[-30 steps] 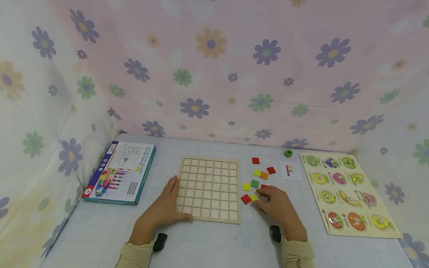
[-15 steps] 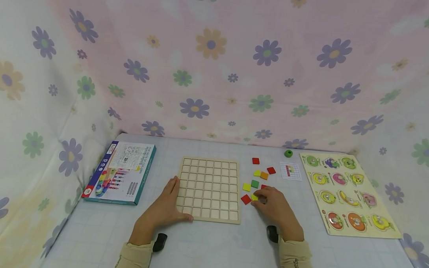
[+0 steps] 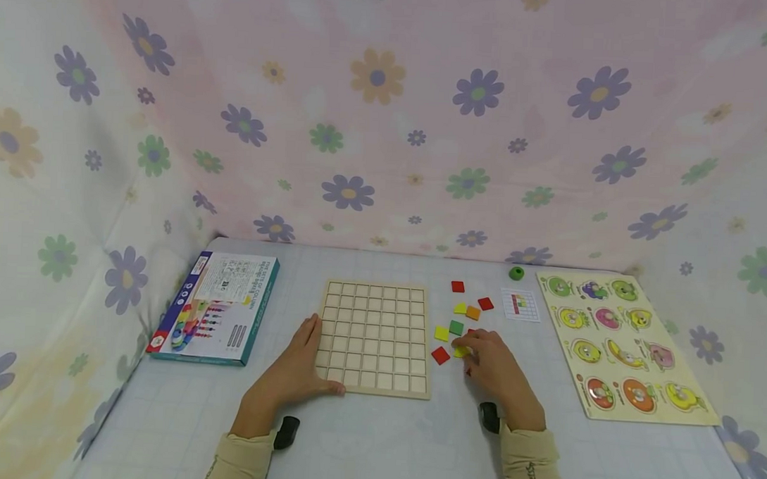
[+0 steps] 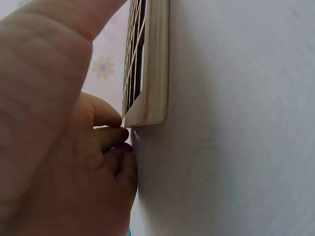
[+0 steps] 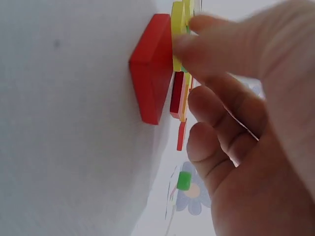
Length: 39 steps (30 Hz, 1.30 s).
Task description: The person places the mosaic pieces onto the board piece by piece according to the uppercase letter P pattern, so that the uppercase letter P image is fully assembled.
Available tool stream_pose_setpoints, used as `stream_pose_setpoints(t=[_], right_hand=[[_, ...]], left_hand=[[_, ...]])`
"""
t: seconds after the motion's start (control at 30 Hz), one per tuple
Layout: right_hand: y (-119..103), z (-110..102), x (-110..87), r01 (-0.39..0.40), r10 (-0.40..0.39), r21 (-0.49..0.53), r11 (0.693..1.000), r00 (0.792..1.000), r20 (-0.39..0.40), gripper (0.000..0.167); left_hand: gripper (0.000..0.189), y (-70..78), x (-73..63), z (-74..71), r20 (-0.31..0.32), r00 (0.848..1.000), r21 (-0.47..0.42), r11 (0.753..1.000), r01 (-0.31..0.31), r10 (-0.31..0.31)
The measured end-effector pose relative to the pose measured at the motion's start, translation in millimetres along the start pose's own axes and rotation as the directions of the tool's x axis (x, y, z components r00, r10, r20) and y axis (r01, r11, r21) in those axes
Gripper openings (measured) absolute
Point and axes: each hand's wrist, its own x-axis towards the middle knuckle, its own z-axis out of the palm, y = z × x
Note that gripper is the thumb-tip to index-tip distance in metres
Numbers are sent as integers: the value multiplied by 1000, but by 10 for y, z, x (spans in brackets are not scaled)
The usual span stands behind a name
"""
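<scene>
My left hand rests against the near left corner of a wooden grid board. Its fingers lie along the board's left side and the thumb reaches to the front edge; the left wrist view shows the board's edge beside the fingers. To the right of the board, my right hand pinches a yellow square tile among the loose tiles. Close to it lie a red tile, another yellow tile and a green tile. In the right wrist view the thumb partly covers the yellow tile.
Further back lie an orange tile and several more red and yellow tiles. A small pattern card and a green bead sit behind them. A fruit puzzle board is at the right, a toy box at the left.
My right fingers have closed on the yellow tile and shifted it slightly right, away from the red tile. The left hand and the board have stayed in place.
</scene>
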Motion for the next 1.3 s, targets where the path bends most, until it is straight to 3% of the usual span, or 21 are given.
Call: stream_pose_setpoints(t=[0.37,0.77,1.03,1.3], right_hand=[[-5,29,-38,-21,21,-1,1000,998,-59,36],[-69,27,9,-42,40,-43,998,998,-40,25],[-57,31,-17,-84,83,-25,996,996,-40,45],[-63,34,-16,-132,132,-16,991,991,-26,29]], left_hand=[[142,2,-2,-7,0,1000,8,1000,-10,10],[141,3,-3,-6,-8,1000,6,1000,-10,10],[141,-8,3,11,-9,1000,-2,1000,0,0],[141,-11,-1,15,-6,1000,-1,1000,-1,1]])
